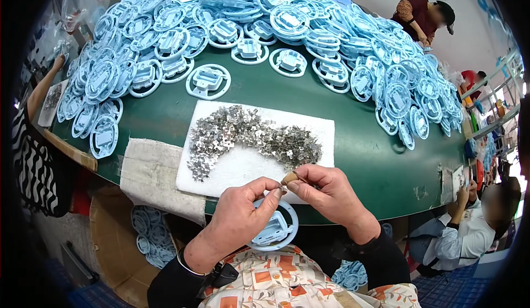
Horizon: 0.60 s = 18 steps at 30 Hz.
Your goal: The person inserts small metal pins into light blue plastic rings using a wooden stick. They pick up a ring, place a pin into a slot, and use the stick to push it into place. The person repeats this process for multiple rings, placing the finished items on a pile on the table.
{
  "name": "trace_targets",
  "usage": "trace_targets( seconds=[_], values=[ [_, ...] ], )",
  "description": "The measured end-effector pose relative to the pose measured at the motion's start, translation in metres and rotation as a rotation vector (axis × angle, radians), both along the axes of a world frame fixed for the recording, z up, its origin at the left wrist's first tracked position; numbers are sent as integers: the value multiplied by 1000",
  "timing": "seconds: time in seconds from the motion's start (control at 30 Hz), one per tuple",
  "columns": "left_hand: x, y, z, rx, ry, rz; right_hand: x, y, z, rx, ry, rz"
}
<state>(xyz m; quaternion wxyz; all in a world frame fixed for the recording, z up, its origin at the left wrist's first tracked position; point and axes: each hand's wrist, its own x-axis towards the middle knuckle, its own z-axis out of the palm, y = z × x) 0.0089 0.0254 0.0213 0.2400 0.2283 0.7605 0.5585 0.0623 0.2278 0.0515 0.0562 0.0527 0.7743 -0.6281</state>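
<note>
I have a blue ring [277,229] just off the near edge of the bench [381,167], above my patterned apron [287,280], its upper rim pinched in my left grip [240,214]. My right grip [334,195] meets the left at the fingertips; I cannot tell whether it pinches a small piece. Just beyond, metal clips [221,137] lie heaped on a white board [248,167]. Farther back, more blue rings [342,29] pile up.

Diffuse, fairly bright light leaves soft shadows on the green desk [375,170]. Fisheye distortion curves the desk's edge, black fills the corners, and co-workers' heads [499,203] are blurred.
</note>
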Motion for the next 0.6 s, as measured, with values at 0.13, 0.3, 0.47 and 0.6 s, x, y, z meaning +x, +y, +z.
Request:
trace_targets(
  seconds=[0.13,0.3,0.47,0.6],
  values=[
    [-6,-2,11,-46,35,-52,-6,5,4,170,37,61],
    [-13,-2,24,-100,160,-176,-11,15,18,253,-37,231],
    [-16,0,27,-108,295,-318,-10,17,26,350,-106,350],
    [-15,-2,28,-112,90,-234,0,20,13,183,-61,197]
  ],
)
